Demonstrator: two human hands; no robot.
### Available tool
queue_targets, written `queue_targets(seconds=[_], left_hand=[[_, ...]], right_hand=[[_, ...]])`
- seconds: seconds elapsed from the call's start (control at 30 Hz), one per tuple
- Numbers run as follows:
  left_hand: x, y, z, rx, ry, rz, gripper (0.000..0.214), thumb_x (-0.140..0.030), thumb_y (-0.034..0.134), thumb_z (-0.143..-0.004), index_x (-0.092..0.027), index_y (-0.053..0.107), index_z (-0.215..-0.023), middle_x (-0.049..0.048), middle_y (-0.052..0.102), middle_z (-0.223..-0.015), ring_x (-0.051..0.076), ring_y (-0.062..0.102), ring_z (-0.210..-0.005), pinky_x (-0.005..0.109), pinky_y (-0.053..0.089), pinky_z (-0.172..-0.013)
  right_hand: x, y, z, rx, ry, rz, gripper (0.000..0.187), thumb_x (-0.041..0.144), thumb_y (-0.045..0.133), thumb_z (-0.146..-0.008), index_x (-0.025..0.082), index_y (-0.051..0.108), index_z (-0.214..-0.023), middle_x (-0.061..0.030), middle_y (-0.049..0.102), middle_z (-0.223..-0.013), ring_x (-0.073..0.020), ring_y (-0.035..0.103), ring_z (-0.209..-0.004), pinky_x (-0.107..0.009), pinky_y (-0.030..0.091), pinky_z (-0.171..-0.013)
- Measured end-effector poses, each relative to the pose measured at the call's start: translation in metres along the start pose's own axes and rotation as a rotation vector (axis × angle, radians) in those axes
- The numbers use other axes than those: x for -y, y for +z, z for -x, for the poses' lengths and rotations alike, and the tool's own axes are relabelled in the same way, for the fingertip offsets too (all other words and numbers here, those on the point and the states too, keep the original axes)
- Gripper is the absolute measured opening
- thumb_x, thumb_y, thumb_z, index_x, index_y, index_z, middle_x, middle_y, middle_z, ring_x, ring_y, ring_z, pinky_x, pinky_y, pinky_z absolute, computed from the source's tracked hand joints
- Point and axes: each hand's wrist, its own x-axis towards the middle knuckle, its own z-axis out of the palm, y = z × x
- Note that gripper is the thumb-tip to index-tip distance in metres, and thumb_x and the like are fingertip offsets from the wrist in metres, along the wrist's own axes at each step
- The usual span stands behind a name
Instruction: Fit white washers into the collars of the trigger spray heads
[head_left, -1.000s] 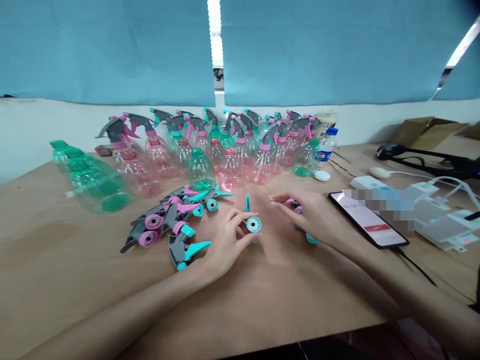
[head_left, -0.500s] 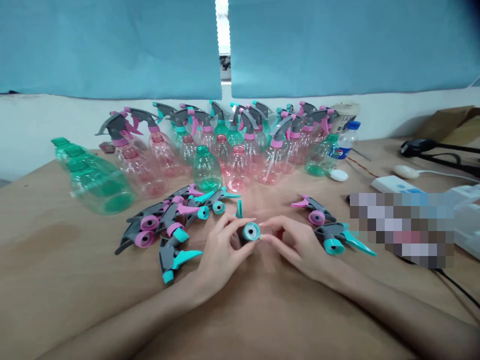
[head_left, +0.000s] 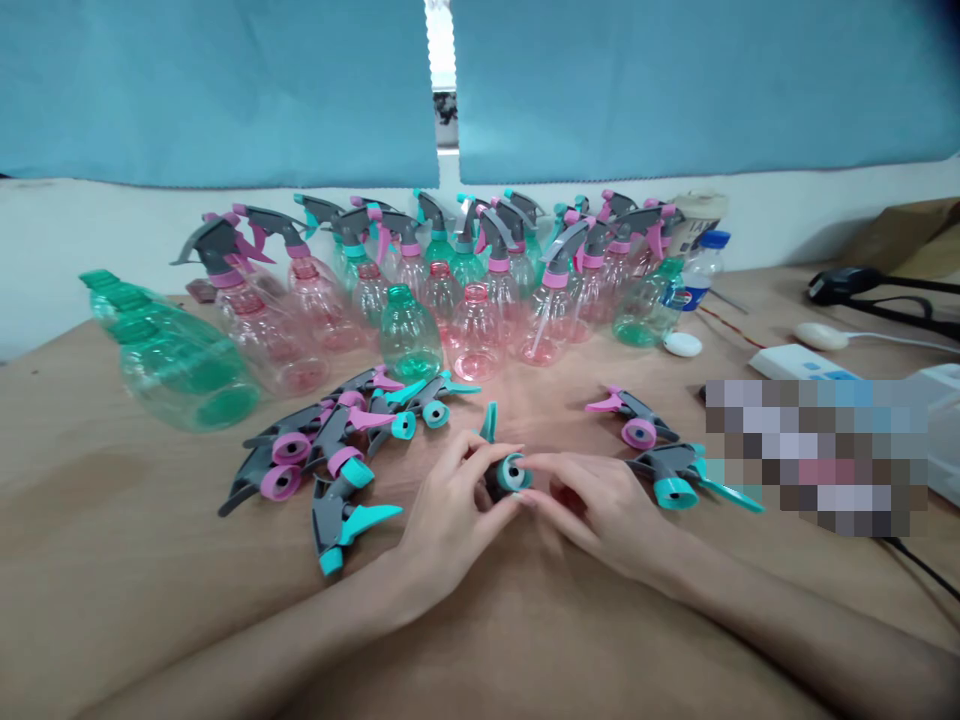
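Both my hands meet at the middle of the wooden table (head_left: pixel 112 560) around one grey spray trigger head with a teal cap (head_left: pixel 508 470). My left hand (head_left: pixel 450 505) has its fingers curled round the head's body. My right hand (head_left: pixel 592 500) pinches the teal cap end with fingertips. A pile of loose trigger heads (head_left: pixel 330 455), pink-capped and teal-capped, lies just left of my left hand. Two more trigger heads (head_left: pixel 660 462) lie to the right of my right hand.
Several pink and green spray bottles (head_left: pixel 465 290) stand in rows at the back, some with triggers fitted. Green bottles (head_left: pixel 169 355) lie on their sides at the left. A water bottle (head_left: pixel 697 275), a white box (head_left: pixel 795 362), cables and a blurred-out object are at the right.
My right hand left the trigger heads at the right and came over to the teal-capped head held by my left hand. The view shifted slightly.
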Motion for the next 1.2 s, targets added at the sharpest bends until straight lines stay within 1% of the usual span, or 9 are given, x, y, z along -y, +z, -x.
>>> queue_targets(seconds=[0.13, 0.33, 0.43, 0.57, 0.67, 0.8, 0.87, 1.0, 1.2], left_hand=[[0.0011, 0.0000, 0.0002, 0.005, -0.013, 0.019, 0.030, -0.024, 0.066, -0.083, -0.025, 0.059, -0.112, 0.0016, 0.052, -0.094, 0.016, 0.053, -0.078, 0.030, 0.047, -0.070], [0.0002, -0.0008, -0.0017, 0.010, -0.011, 0.037, 0.031, -0.017, 0.065, -0.082, -0.023, 0.061, -0.112, 0.0025, 0.053, -0.096, 0.016, 0.053, -0.078, 0.030, 0.048, -0.072], [-0.0006, -0.0017, -0.0028, 0.019, -0.018, 0.026, 0.027, -0.016, 0.062, -0.083, -0.023, 0.062, -0.109, 0.0034, 0.054, -0.098, 0.017, 0.054, -0.081, 0.030, 0.048, -0.071], [0.0002, -0.0025, -0.0027, 0.035, -0.014, 0.054, 0.028, -0.014, 0.059, -0.084, -0.024, 0.061, -0.110, 0.0041, 0.054, -0.101, 0.017, 0.055, -0.082, 0.030, 0.049, -0.070], [0.0011, -0.0030, -0.0023, 0.057, 0.004, 0.074, 0.030, -0.012, 0.058, -0.084, -0.024, 0.061, -0.111, 0.0040, 0.054, -0.102, 0.017, 0.055, -0.082, 0.029, 0.049, -0.071], [0.0014, -0.0037, -0.0027, 0.080, 0.051, 0.088, 0.024, -0.018, 0.059, -0.085, -0.024, 0.062, -0.108, 0.0036, 0.054, -0.100, 0.017, 0.054, -0.083, 0.030, 0.049, -0.072], [0.0013, -0.0040, -0.0032, 0.085, 0.060, 0.095, 0.022, -0.019, 0.060, -0.086, -0.024, 0.062, -0.108, 0.0034, 0.054, -0.099, 0.017, 0.054, -0.082, 0.029, 0.049, -0.071], [0.0014, -0.0040, -0.0040, 0.082, 0.054, 0.119, 0.024, -0.019, 0.061, -0.085, -0.024, 0.061, -0.109, 0.0018, 0.053, -0.095, 0.014, 0.052, -0.075, 0.025, 0.048, -0.065], [0.0007, -0.0027, -0.0037, 0.064, 0.061, 0.104, 0.022, -0.026, 0.061, -0.087, -0.025, 0.062, -0.109, 0.0008, 0.052, -0.091, 0.012, 0.050, -0.069, 0.024, 0.048, -0.062]], right_hand=[[0.0022, 0.0013, 0.0009, 0.011, 0.031, 0.004, 0.027, 0.033, 0.050, -0.094, 0.014, 0.063, -0.108, -0.0050, 0.071, -0.075, -0.0158, 0.064, -0.063, -0.027, 0.047, -0.063], [0.0035, 0.0040, 0.0029, -0.008, 0.074, -0.006, 0.029, 0.035, 0.050, -0.094, 0.014, 0.065, -0.107, -0.0010, 0.066, -0.063, -0.0131, 0.059, -0.053, -0.025, 0.043, -0.053], [0.0048, 0.0054, 0.0019, 0.032, 0.138, -0.087, 0.029, 0.037, 0.051, -0.093, 0.016, 0.066, -0.107, 0.0012, 0.063, -0.060, -0.0111, 0.055, -0.050, -0.023, 0.042, -0.052], [0.0076, 0.0048, -0.0007, 0.079, 0.290, -0.258, 0.027, 0.038, 0.056, -0.089, 0.018, 0.067, -0.104, 0.0053, 0.056, -0.052, -0.0086, 0.049, -0.043, -0.020, 0.039, -0.046], [0.0079, 0.0037, -0.0011, 0.068, 0.341, -0.341, 0.027, 0.039, 0.057, -0.088, 0.019, 0.068, -0.103, 0.0058, 0.056, -0.051, -0.0083, 0.047, -0.043, -0.020, 0.038, -0.045], [0.0060, 0.0027, -0.0001, 0.091, 0.389, -0.400, 0.023, 0.036, 0.056, -0.089, 0.019, 0.068, -0.098, 0.0041, 0.058, -0.055, -0.0087, 0.049, -0.045, -0.020, 0.038, -0.045], [0.0053, 0.0024, -0.0001, 0.105, 0.395, -0.417, 0.021, 0.034, 0.054, -0.090, 0.019, 0.067, -0.097, 0.0037, 0.057, -0.055, -0.0090, 0.049, -0.046, -0.020, 0.038, -0.046], [0.0044, 0.0021, -0.0005, 0.100, 0.362, -0.402, 0.019, 0.030, 0.055, -0.089, 0.020, 0.065, -0.102, 0.0046, 0.057, -0.057, -0.0085, 0.049, -0.047, -0.020, 0.037, -0.046], [0.0007, 0.0034, 0.0029, 0.050, 0.324, -0.372, 0.020, 0.033, 0.059, -0.087, 0.020, 0.062, -0.101, 0.0079, 0.047, -0.053, -0.0075, 0.043, -0.045, -0.020, 0.033, -0.045]])
